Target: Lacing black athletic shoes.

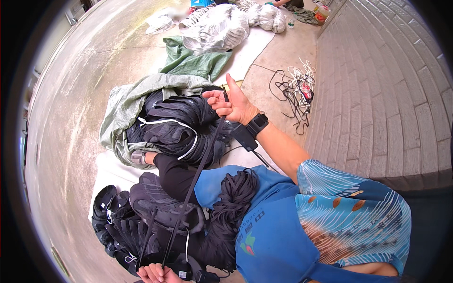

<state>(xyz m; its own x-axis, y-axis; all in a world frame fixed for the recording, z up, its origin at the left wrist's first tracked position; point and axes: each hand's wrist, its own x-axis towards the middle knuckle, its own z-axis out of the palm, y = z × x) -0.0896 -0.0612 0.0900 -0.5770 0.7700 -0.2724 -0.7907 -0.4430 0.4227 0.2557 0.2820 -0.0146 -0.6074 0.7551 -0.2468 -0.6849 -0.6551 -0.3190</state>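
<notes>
A long black shoelace [198, 174] runs taut between my hands. My right hand [236, 104] is raised, palm up, its fingers curled on the lace near one tip and the thumb stretched away. My left hand [158, 273], partly cut off by the lower edge, pinches the lace close to a dark shoe upper [163, 207]. A second black strand rises from beside the left hand toward that upper. On my lap, over a blue apron [278, 231], lies a thick bundle of black laces [236, 188].
Black shoe uppers tied with white cord [177, 123] fill a grey-green sack [113, 111]; more uppers [106, 203] lie below. Farther off are a green sack [205, 63] and white bundles [217, 30]. Tangled cords [299, 89] lie beside the brick wall [377, 89]. Another person's hand [281, 2] shows at the top.
</notes>
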